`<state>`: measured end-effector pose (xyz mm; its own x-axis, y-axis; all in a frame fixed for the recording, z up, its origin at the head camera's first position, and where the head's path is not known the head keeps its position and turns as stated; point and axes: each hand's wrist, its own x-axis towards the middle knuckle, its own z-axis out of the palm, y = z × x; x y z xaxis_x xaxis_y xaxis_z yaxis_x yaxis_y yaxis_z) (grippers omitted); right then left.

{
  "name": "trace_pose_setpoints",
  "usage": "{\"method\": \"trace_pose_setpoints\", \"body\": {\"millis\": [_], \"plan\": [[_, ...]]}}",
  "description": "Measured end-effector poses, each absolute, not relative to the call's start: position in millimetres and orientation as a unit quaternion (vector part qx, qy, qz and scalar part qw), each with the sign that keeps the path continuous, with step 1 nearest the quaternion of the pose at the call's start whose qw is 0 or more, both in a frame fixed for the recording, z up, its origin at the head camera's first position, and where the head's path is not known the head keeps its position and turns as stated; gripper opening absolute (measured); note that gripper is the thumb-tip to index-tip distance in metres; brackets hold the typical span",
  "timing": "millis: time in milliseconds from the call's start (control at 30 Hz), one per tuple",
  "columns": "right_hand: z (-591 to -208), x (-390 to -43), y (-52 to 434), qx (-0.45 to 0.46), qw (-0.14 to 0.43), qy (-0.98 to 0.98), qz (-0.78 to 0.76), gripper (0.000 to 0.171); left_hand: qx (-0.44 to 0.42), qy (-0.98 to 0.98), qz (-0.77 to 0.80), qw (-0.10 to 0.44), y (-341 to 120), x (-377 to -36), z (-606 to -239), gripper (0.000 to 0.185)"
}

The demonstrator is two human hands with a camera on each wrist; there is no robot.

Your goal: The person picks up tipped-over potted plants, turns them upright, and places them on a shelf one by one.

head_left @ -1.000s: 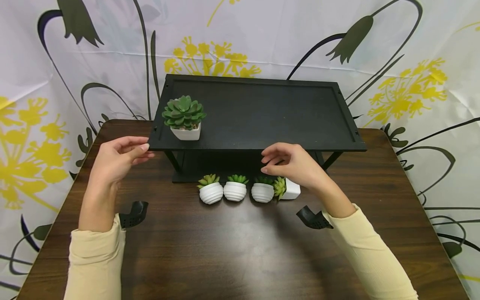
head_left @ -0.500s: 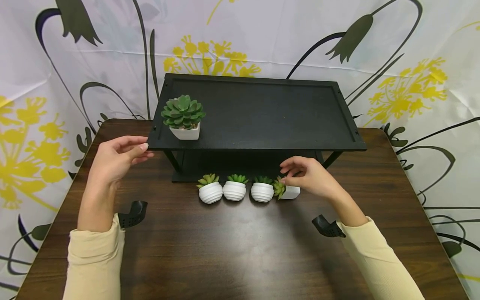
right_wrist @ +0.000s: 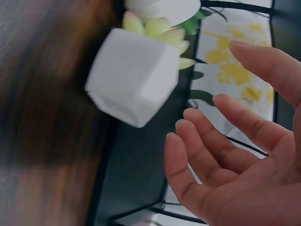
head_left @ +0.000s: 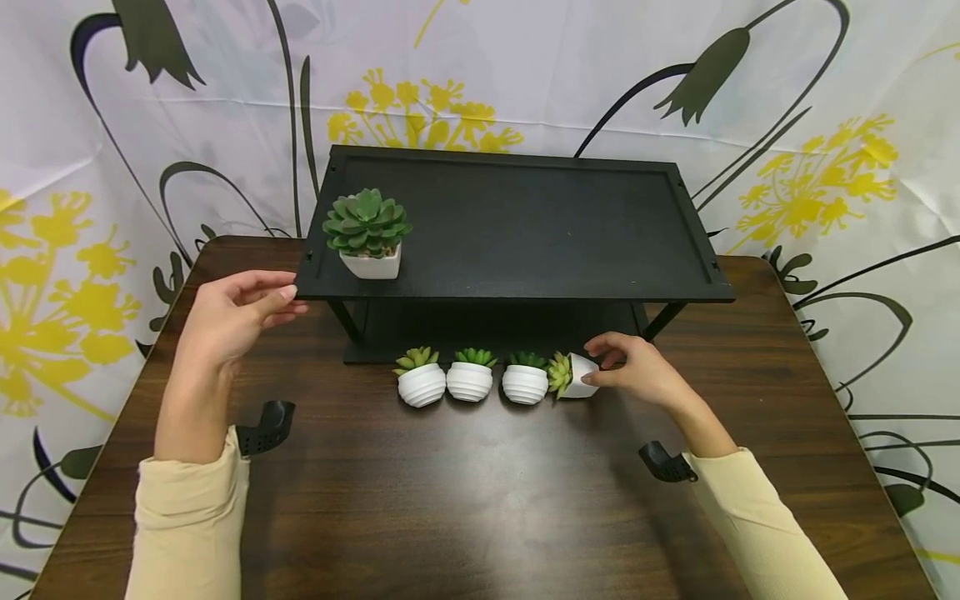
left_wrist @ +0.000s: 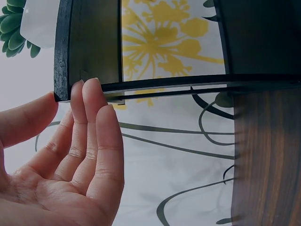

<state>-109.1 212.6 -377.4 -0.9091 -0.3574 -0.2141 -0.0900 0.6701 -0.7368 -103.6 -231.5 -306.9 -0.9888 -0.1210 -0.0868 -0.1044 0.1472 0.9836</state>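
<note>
My left hand [head_left: 228, 321] pinches the front left corner of a black two-tier shelf [head_left: 517, 225]. In the left wrist view its thumb lies at the shelf's edge and its fingertips touch the underside. My right hand [head_left: 637, 367] is at a white pot [head_left: 581, 382] tipped on its side, its pale green succulent [head_left: 558, 375] pointing left. The right wrist view shows this pot [right_wrist: 134, 77] with a gap between it and the loosely bent fingers [right_wrist: 197, 150]. Three white ribbed pots with succulents, left [head_left: 422, 387], middle [head_left: 469, 382] and right [head_left: 524, 385], stand beside it.
A larger green succulent in a white square pot [head_left: 371, 265] stands on the left of the shelf's top. The shelf's lower board [head_left: 480, 321] lies behind the row of pots. All rests on a dark wooden table [head_left: 450, 500] against a flowered curtain [head_left: 585, 67].
My right hand has moved right and down, from before the shelf's front edge to the tipped pot. The left hand stays at the shelf corner, and the pots have not moved.
</note>
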Motion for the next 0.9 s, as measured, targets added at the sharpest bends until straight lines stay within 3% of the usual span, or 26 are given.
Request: {"method": "trace_pose_setpoints", "body": {"millis": [500,900], "plan": [[-403.8,-114.8,216.5,-0.112,0.186,0.902,-0.374,0.050,0.074,-0.744,-0.664,0.007,-231.5,-103.3,-306.5,0.009],[-413.8,-122.3,212.7,-0.136,0.178,0.899,-0.377,0.050,0.078,-0.753,-0.654,0.003,-231.0,-103.0,-306.4,0.015]]}}
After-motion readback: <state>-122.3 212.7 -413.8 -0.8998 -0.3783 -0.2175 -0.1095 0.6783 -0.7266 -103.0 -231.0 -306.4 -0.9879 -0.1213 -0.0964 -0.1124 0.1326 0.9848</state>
